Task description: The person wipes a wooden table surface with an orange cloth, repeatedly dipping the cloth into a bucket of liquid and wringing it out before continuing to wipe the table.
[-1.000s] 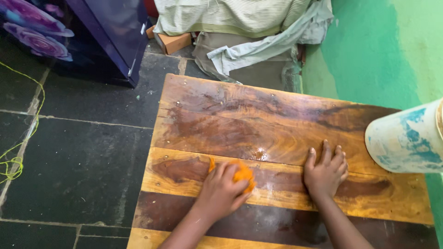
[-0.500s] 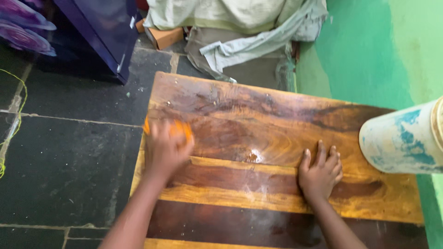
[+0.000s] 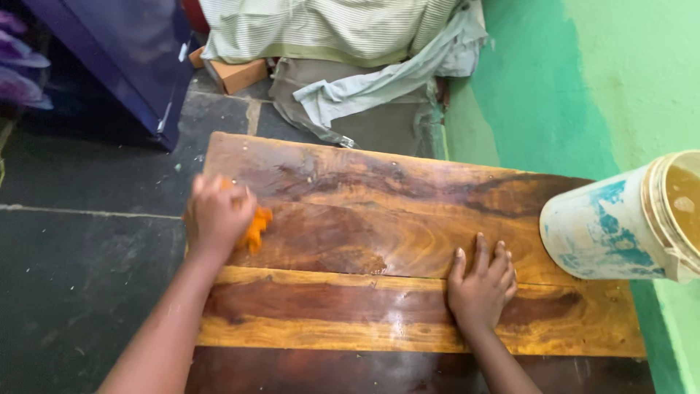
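Left hand [image 3: 219, 215] is closed round an orange cloth [image 3: 256, 228], pressing it on the wooden tabletop [image 3: 379, 219] near the far-left corner; the hand looks blurred, the cloth only partly showing under the fingers. Right hand [image 3: 481, 284] lies flat, fingers spread, holding nothing, on the join between the dark-grained plank and the lighter yellowish plank, approx. mid-right.

Progress, judged from the sheen: most of the wide dark plank looks wet & glossy, esp. the middle, w/ a bright glare patch just left of the right hand. The yellowish plank shines too. The nearest dark strip at the bottom edge is hard to judge, partly cut off. So coating seems largely spread; the far-left edge is where the cloth is working now, and the far-right end by the bucket [image 3: 620, 226] cannot be told as covered or not.

The bucket, white w/ blue smears and amber liquid inside, sits at the right end, apart from both hands. Crumpled fabric [image 3: 350, 44] lies on the floor beyond.
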